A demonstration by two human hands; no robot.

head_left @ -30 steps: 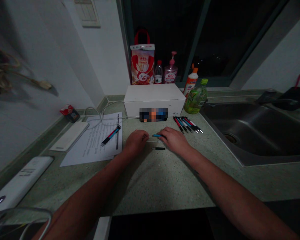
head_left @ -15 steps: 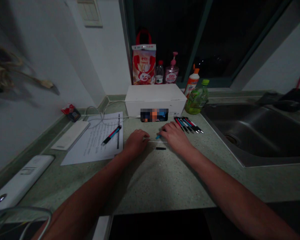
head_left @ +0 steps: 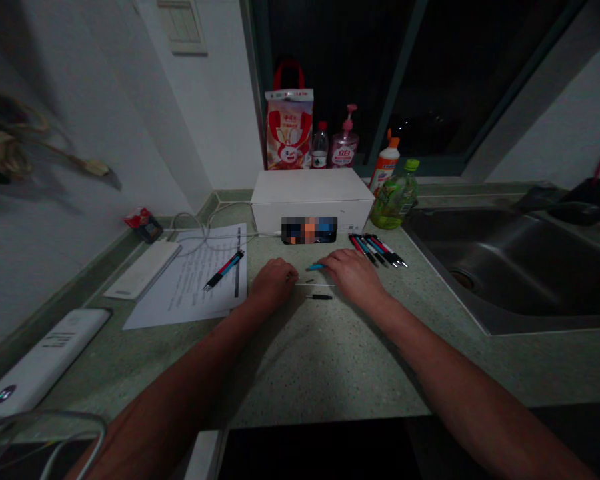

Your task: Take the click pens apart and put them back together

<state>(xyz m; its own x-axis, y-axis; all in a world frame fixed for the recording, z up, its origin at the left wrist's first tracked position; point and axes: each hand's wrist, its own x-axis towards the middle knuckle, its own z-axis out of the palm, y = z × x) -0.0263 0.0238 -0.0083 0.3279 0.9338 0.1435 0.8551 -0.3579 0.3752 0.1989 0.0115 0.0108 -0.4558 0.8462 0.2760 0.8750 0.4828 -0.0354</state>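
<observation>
My right hand (head_left: 353, 275) is closed on a blue pen barrel (head_left: 315, 267), whose end points left past the fingertips. My left hand (head_left: 274, 280) rests on the counter with its fingers curled together; whatever is in them is too small to make out. Between the hands lies a small dark piece (head_left: 309, 281), perhaps a spring. A thin white rod (head_left: 317, 285), like a pen refill, lies just below it. Nearer to me is a short black pen part (head_left: 322, 297) with a thin tip. Beyond my right hand several pens (head_left: 377, 250) lie side by side.
Two pens (head_left: 223, 271) lie on a printed sheet (head_left: 190, 293) at left. A phone (head_left: 325, 237) leans on a white box (head_left: 313, 187) at the back. A green bottle (head_left: 395, 200) stands beside the box. The sink (head_left: 480, 320) is at right.
The blue pen barrel now sticks out further to the left from my right hand, which has shifted slightly. The small dark piece now shows on the counter between my hands.
</observation>
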